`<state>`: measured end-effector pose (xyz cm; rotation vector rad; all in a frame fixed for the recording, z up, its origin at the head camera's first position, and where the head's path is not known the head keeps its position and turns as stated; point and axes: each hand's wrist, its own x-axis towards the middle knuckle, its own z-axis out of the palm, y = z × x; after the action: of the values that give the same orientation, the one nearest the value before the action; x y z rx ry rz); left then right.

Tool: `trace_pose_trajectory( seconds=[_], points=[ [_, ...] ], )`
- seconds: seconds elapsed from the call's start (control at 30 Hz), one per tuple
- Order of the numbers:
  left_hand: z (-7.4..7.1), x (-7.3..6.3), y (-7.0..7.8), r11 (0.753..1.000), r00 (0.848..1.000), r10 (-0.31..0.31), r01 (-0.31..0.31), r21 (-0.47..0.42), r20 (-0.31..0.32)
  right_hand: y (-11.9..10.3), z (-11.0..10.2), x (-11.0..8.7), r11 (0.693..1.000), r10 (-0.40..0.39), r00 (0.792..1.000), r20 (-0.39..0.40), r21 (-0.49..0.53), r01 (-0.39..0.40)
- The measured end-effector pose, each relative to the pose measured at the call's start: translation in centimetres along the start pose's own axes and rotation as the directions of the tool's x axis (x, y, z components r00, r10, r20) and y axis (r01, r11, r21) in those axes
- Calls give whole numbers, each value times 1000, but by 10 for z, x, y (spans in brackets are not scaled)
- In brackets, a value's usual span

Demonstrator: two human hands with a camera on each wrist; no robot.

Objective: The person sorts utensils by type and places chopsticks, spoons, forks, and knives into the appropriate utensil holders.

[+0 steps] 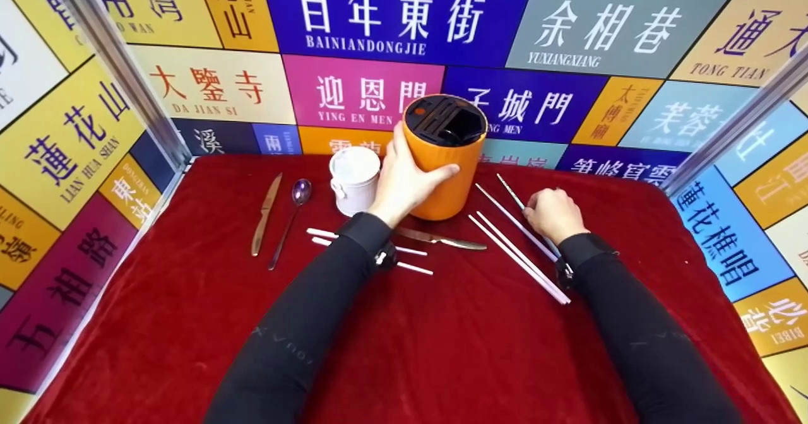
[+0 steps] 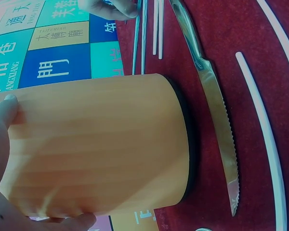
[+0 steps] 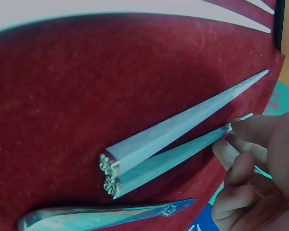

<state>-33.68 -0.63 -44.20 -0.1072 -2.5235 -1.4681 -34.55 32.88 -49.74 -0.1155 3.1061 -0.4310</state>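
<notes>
- Left hand (image 1: 404,181): grips holder (image 1: 445,187), upper centre, presumably for steadiness.
- Right hand (image 1: 557,214): pinches chopstick (image 3: 173,158), right of centre, presumably because it is thin.
- Spoon (image 1: 302,192): flat, left.

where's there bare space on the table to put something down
Widest: the red cloth between the left arm and right arm, nearer than the chopsticks. Also bare: left of the left knife, and right of the right hand. Crowded: round the holder, with white cup, left hand and other knife.
</notes>
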Motion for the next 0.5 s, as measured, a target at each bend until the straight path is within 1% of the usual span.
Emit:
trace_pose_trajectory(
  seconds=[0.23,0.5],
  points=[
    [0,-1,2,1000,1000,-3,3,-2,0,4,3,2,1000,23,1000,-10,4,-23],
    [0,-1,2,1000,1000,-6,6,-7,-4,1,3,3,1000,24,1000,10,-2,-24]
  ],
)
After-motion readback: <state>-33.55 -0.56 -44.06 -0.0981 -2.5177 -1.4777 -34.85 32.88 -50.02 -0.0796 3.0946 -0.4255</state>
